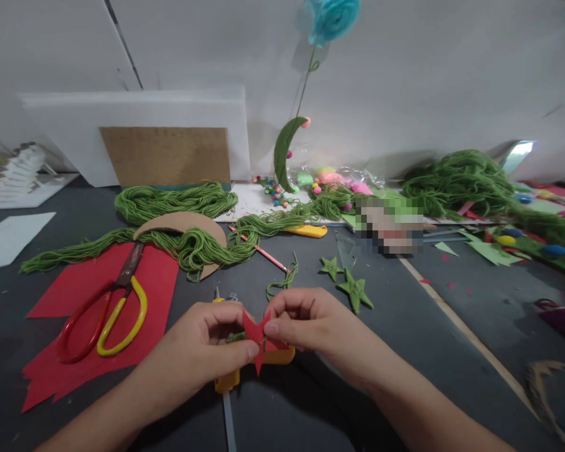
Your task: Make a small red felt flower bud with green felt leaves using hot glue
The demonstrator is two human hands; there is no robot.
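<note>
Both my hands meet low in the middle of the view around a small red paper star [255, 337]. My left hand [207, 345] pinches the star from the left with thumb and fingers closed. My right hand [306, 323] pinches its right side, and a thin green yarn strand [282, 282] trails from there onto the table. A yellow glue gun [273, 359] lies on the dark table just under the star. Two yarn-wrapped green stars [355, 290] lie a little beyond my right hand.
Red and yellow scissors [108, 307] rest on a red paper sheet [160, 276] at left. Green yarn skeins [179, 201] and a cardboard crescent [183, 221] lie behind. A pink pencil [263, 252], yellow comb [308, 231], beads, more yarn [461, 179] and a turquoise flower [332, 17] stand further back.
</note>
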